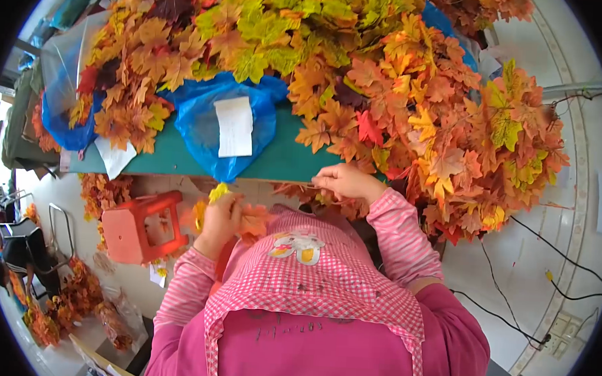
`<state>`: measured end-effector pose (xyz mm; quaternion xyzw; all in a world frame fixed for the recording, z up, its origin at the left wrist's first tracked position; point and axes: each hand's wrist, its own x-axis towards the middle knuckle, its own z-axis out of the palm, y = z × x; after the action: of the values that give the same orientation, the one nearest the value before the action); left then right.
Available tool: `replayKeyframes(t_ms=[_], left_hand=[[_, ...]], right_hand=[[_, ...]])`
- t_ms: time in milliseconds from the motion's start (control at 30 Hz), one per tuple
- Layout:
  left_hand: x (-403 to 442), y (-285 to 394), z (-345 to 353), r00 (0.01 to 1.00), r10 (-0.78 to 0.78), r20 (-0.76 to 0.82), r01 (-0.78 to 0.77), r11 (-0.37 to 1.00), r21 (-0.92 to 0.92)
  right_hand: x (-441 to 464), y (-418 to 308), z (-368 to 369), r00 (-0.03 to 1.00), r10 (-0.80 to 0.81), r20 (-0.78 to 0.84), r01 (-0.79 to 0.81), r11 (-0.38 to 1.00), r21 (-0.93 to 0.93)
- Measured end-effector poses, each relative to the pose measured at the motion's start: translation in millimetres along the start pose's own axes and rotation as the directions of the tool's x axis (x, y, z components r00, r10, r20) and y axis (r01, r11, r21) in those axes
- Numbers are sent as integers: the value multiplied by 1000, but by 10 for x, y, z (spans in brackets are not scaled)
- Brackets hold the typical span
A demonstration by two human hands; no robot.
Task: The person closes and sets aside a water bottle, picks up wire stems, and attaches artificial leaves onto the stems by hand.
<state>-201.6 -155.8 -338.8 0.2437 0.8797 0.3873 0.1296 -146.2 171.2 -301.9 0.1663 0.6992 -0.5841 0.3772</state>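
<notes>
My left hand (221,221) is closed around a few artificial maple leaves, just below the table's front edge. A yellow leaf (218,192) pokes out above its fingers and an orange leaf (254,221) spreads to its right, over the apron. At the table edge my right hand (347,183) is pinched shut, its fingertips pointing left. Something thin may be between them, too small to name. Beyond both hands a large heap of artificial maple leaves (415,92) in orange, yellow and red covers much of the green table (286,143).
A blue plastic bag (192,117) with a white paper (234,126) on it lies at the table's front. A red plastic stool (132,230) stands at the left. Black cables (563,256) run along the right wall. More leaf bunches (77,299) lie at lower left.
</notes>
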Motion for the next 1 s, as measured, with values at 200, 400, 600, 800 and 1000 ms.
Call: replayKeyframes(t_ms=[200, 400, 600, 800, 1000], left_hand=[[387, 498, 330, 998, 53, 27, -49, 991, -121], [515, 760, 546, 990, 20, 138, -3, 993, -122], [487, 761, 611, 992, -24, 127, 43, 988, -149], [593, 883, 679, 989, -24, 145, 44, 990, -135], [634, 1070, 719, 978, -29, 208, 50, 994, -100]], right_hand=[[141, -178, -822, 925, -224, -307, 86, 910, -406], [353, -802, -1626, 614, -312, -725, 388, 919, -67], [533, -290, -2588, -36, -216, -976, 423, 881, -211], [457, -379, -2914, -36, -36, -999, 387, 921, -48], [772, -408, -3118, 18, -53, -998, 540, 841, -35]])
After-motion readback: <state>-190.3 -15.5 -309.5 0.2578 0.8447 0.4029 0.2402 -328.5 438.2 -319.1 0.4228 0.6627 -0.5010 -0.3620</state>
